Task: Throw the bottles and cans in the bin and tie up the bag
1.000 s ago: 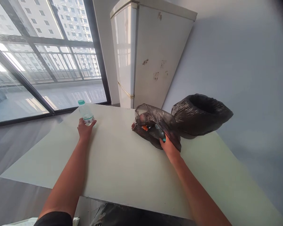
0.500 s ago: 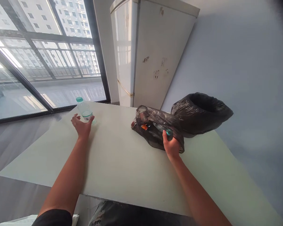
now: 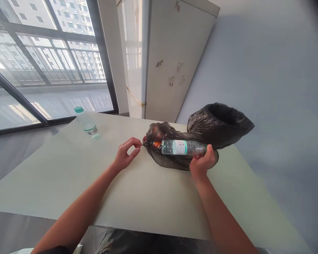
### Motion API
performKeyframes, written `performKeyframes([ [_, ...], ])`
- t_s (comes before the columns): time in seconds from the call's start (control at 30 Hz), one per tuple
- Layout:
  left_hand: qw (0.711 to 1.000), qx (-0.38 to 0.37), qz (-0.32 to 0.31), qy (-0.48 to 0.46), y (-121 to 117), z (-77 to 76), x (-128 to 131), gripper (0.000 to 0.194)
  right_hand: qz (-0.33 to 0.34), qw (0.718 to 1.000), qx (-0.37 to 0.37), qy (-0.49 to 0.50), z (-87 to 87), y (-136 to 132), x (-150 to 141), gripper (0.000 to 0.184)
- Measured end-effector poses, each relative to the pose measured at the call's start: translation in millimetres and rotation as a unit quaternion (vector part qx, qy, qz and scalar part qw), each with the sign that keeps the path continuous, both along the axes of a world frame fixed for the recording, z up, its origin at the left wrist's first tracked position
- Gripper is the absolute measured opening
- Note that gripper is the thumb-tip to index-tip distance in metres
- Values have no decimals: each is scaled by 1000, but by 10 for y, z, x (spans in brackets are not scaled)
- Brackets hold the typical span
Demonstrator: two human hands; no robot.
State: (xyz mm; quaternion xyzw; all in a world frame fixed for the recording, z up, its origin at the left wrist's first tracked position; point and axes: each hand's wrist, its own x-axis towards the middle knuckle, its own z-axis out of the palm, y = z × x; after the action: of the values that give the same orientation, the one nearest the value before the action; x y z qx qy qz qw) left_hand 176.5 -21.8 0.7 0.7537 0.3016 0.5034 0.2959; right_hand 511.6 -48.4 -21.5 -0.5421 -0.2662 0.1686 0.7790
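My right hand grips a clear plastic bottle by its cap end and holds it level, just above a crumpled dark plastic bag that lies on the pale table. An orange item shows inside that bag. My left hand hovers over the table just left of the bag's mouth, fingers curled apart and holding nothing. A second clear bottle with a green cap stands upright at the far left of the table, well away from both hands.
A larger black bag stands open behind the crumpled one. A white fridge rises past the table's far edge, against a grey wall. Large windows fill the left. The table's near edge is close to my body.
My left hand let go of the standing bottle and moved right toward the bag. My right hand drew a bottle out of the crumpled bag and holds it level.
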Motion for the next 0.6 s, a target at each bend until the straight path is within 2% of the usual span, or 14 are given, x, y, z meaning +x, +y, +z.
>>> performKeyframes([
  [0.07,985,-117,-112,-55,11,-45,19,49,100,995,-18,0,0,-7,-61,39],
  [0.17,923,-257,-282,-46,34,-77,-9,73,271,961,-59,-13,-34,-81,-245,42],
  [0.27,886,-260,-374,88,18,-29,-8,75,408,912,-50,11,-98,-196,-443,46],
  [0.37,859,-209,-430,185,-25,71,31,74,486,873,-32,25,-169,-281,-551,47],
  [0.4,851,-198,-439,208,-39,113,27,74,504,863,-25,22,-186,-293,-561,49],
  [0.47,854,-181,-419,250,-63,207,-57,65,513,858,-7,-6,-203,-293,-547,53],
  [0.53,878,-169,-357,270,-80,293,-278,54,480,874,-9,-79,-196,-270,-505,46],
  [0.6,917,-165,-274,240,-98,336,-620,53,416,885,-34,-207,-181,-235,-455,34],
])
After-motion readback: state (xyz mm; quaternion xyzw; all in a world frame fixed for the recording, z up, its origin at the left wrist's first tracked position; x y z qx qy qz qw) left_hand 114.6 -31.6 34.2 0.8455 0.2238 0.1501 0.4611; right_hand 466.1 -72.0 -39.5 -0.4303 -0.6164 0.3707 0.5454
